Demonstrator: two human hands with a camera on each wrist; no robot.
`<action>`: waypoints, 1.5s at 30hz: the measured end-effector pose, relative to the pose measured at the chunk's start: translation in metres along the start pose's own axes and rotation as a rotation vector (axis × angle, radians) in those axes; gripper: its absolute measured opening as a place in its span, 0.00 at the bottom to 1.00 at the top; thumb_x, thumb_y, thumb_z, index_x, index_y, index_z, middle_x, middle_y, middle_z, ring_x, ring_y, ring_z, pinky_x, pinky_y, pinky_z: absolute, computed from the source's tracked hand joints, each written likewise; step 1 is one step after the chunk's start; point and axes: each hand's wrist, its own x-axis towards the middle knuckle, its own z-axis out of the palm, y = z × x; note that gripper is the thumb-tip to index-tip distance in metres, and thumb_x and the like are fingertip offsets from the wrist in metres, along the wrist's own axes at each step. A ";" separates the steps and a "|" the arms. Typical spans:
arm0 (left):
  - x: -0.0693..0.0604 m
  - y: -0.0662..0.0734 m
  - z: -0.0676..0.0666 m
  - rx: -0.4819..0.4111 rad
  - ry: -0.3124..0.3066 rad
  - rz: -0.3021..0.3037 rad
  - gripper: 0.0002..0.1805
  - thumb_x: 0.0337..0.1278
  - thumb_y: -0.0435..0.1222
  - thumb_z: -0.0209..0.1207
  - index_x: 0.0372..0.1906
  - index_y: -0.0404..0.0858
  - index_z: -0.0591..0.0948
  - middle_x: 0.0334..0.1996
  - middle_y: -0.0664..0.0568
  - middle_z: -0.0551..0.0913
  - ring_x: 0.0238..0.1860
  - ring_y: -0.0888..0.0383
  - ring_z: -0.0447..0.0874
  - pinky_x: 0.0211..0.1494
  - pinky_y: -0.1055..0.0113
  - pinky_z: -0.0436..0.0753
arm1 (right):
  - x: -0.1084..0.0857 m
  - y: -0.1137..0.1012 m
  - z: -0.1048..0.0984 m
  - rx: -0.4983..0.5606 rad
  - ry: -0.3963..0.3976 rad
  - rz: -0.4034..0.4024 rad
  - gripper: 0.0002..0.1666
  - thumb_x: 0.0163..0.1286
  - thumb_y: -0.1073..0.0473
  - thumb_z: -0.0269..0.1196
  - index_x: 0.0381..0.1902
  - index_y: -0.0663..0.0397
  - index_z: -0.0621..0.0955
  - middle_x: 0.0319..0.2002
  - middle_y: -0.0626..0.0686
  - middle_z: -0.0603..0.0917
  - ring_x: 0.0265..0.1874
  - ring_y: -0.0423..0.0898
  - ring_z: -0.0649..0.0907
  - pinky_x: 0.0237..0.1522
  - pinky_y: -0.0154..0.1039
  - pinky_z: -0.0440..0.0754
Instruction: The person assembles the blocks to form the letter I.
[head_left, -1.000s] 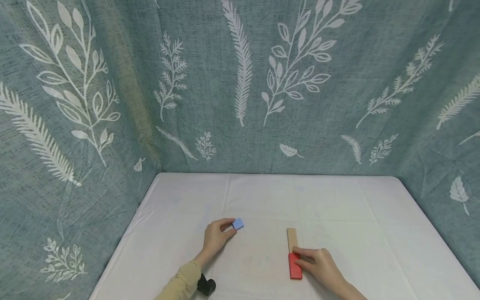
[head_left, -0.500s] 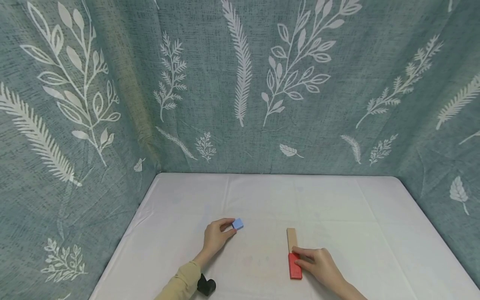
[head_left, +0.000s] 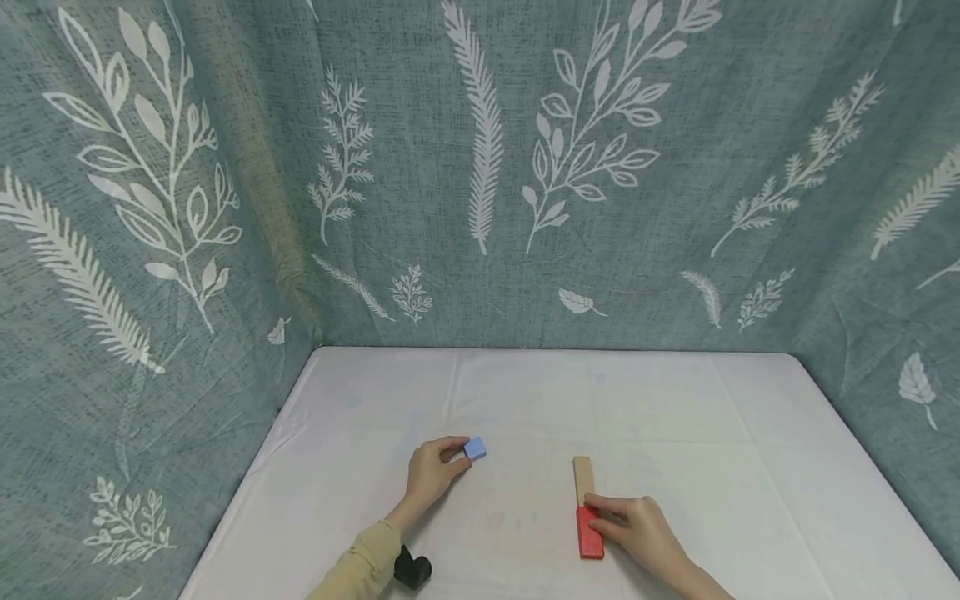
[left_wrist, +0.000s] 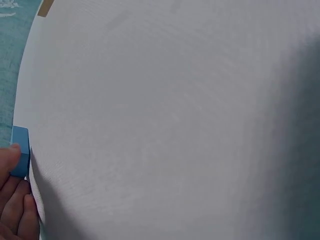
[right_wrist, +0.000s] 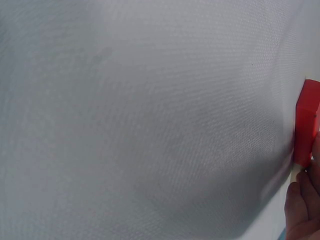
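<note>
Left of the table's middle, my left hand (head_left: 433, 471) pinches a small blue block (head_left: 476, 448) between thumb and fingers. The same blue block (left_wrist: 20, 142) shows at the left edge of the left wrist view. To the right, my right hand (head_left: 637, 529) holds a flat red block (head_left: 590, 543) by its far part, thumb and fingers on it. Directly beyond the red block, in line with it, lies a narrow wooden block (head_left: 583, 477); I cannot tell whether the two are joined. In the right wrist view the red block (right_wrist: 306, 122) appears at the right edge.
A white cloth covers the table (head_left: 675, 417). A black object (head_left: 413, 571) with rounded ends sits by the left sleeve (head_left: 363, 562), partly hidden. Green curtains (head_left: 420, 167) with white leaf prints stand behind the table and along both sides.
</note>
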 end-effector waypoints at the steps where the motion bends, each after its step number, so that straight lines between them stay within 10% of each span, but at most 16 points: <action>1: 0.000 0.000 0.000 0.000 -0.001 0.002 0.16 0.46 0.27 0.67 0.45 0.30 0.83 0.45 0.38 0.85 0.48 0.44 0.85 0.50 0.61 0.84 | 0.000 0.000 0.000 -0.002 0.001 -0.002 0.19 0.56 0.56 0.70 0.45 0.57 0.85 0.44 0.52 0.87 0.48 0.51 0.85 0.45 0.40 0.86; 14: 0.012 0.013 -0.006 -0.007 0.001 0.014 0.16 0.48 0.28 0.65 0.46 0.33 0.84 0.46 0.41 0.86 0.50 0.45 0.84 0.53 0.57 0.84 | -0.001 0.001 0.001 -0.006 0.018 -0.037 0.18 0.56 0.57 0.70 0.44 0.58 0.86 0.44 0.53 0.88 0.46 0.48 0.85 0.44 0.35 0.86; 45: 0.063 0.090 -0.008 -0.037 -0.054 0.141 0.17 0.54 0.30 0.63 0.51 0.33 0.82 0.50 0.42 0.84 0.52 0.47 0.83 0.56 0.59 0.83 | 0.000 0.000 0.001 0.016 -0.020 0.021 0.18 0.55 0.61 0.70 0.45 0.58 0.85 0.45 0.53 0.87 0.48 0.49 0.84 0.45 0.37 0.86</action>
